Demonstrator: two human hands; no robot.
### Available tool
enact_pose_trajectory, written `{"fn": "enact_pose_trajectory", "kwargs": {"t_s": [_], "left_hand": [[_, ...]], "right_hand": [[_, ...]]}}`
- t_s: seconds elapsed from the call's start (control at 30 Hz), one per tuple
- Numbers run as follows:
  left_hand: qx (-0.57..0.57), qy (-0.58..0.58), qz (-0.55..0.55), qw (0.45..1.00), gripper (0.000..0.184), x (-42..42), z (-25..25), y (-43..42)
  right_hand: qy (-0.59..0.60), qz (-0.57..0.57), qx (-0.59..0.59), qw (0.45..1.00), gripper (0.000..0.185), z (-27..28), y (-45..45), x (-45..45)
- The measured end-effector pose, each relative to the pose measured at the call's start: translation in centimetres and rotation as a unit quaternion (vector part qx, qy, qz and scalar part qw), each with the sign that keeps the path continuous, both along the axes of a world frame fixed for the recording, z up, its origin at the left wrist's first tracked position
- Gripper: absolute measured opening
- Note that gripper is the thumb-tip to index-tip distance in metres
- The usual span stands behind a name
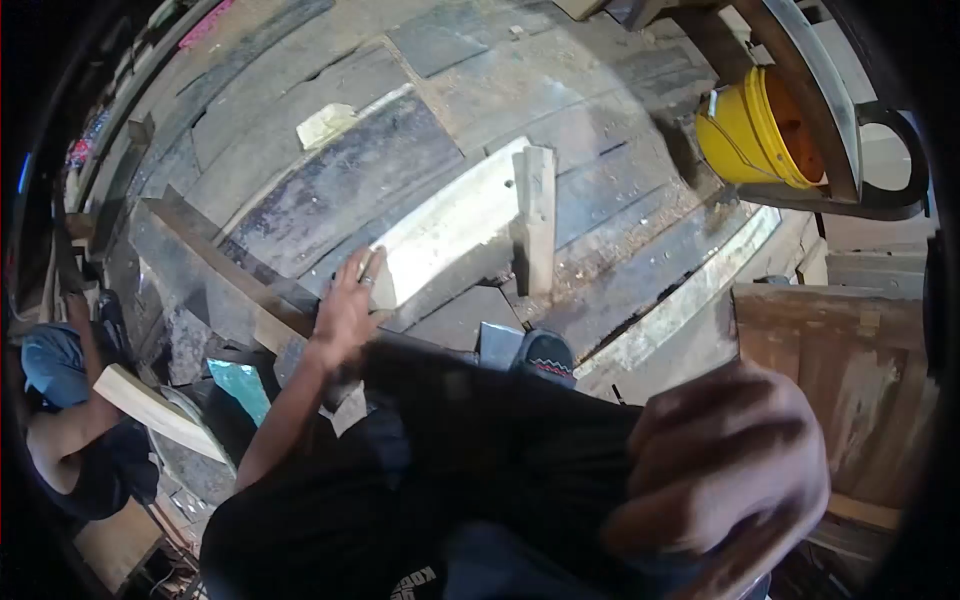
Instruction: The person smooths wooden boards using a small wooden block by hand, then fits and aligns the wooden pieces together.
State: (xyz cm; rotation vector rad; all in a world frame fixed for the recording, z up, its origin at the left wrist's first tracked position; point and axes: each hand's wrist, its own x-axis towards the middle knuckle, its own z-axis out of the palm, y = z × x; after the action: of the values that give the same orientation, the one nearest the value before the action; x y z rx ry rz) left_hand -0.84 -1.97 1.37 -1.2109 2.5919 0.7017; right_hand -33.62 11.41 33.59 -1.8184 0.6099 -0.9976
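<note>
A pale wooden board (450, 225) lies at a slant across the floor, its far end against a short upright wooden piece (541, 220). My left hand (347, 308), with a ring on one finger, grips the board's near end. Close to the camera on the right is my right hand (722, 465), curled into a fist and slightly blurred. Whatever its fingers may hold is hidden. A shoe (545, 354) shows beyond my dark clothing.
A yellow bucket (745, 130) lies tilted at the upper right. Wooden panels (840, 390) stand on the right. A long beam (225, 268) lies left of the board. A wood scrap (326, 126) rests farther back. Another person (70, 440) is at the far left, beside a curved plank (160, 412).
</note>
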Motion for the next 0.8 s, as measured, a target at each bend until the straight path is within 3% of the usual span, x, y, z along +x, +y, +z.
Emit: {"fn": "enact_pose_trajectory", "kwargs": {"t_s": [0.03, 0.07, 0.13, 0.17, 0.2, 0.27, 0.3, 0.37, 0.53, 0.67, 0.73, 0.77, 0.8], "left_hand": [[-0.001, 0.007, -0.004, 1.0, 0.109, 0.2, -0.7, -0.1], [0.001, 0.012, -0.007, 1.0, 0.11, 0.4, -0.8, -0.1], [0.005, 0.002, -0.003, 1.0, 0.111, 0.3, -0.5, 0.0], [0.003, -0.006, -0.002, 1.0, 0.11, 0.3, -0.5, 0.0], [0.002, -0.013, -0.004, 1.0, 0.11, 0.2, -0.5, 0.0], [0.005, -0.01, -0.004, 1.0, 0.11, 0.3, -0.2, 0.1], [0.01, -0.007, -0.001, 1.0, 0.111, 0.2, -0.2, 0.0], [0.014, -0.009, -0.001, 1.0, 0.111, 0.3, -0.1, 0.1], [-0.005, 0.001, -0.006, 1.0, 0.11, 0.2, -0.3, 0.1], [-0.007, 0.013, -0.008, 1.0, 0.109, 0.2, -0.3, 0.1], [-0.007, 0.023, -0.009, 1.0, 0.112, 0.5, -0.5, 0.0], [-0.005, 0.032, -0.003, 0.999, 0.115, 0.6, -0.7, 0.0], [-0.003, 0.032, -0.001, 0.999, 0.115, 0.9, -1.2, 0.1]], "right_hand": [[-0.002, 0.006, -0.01, 1.0, 0.031, -0.8, -0.4, -0.3], [-0.03, -0.132, 0.067, 0.989, 0.028, -2.7, -0.3, -0.8], [-0.08, -0.392, 0.214, 0.891, 0.04, -8.4, -0.4, -1.8], [-0.026, -0.439, 0.257, 0.861, 0.046, -13.3, -1.9, -2.2], [0.15, -0.487, 0.27, 0.817, 0.049, -18.0, -2.1, -2.7], [0.267, -0.525, 0.136, 0.797, 0.067, -30.6, -0.4, -3.6], [0.266, -0.526, 0.134, 0.797, 0.067, -32.7, -0.1, -3.3], [0.493, -0.533, 0.128, 0.676, 0.092, -34.9, 1.6, -1.4], [0.492, -0.504, 0.137, 0.697, 0.099, -33.7, 0.9, 1.7], [0.409, -0.409, 0.244, 0.778, 0.102, -34.1, 1.6, 3.7], [0.495, -0.263, 0.184, 0.807, 0.084, -34.1, 3.0, 5.1], [0.458, -0.243, 0.144, 0.843, 0.077, -33.6, 3.7, 4.9], [0.458, -0.24, 0.145, 0.843, 0.077, -32.6, 3.6, 4.1]]}}
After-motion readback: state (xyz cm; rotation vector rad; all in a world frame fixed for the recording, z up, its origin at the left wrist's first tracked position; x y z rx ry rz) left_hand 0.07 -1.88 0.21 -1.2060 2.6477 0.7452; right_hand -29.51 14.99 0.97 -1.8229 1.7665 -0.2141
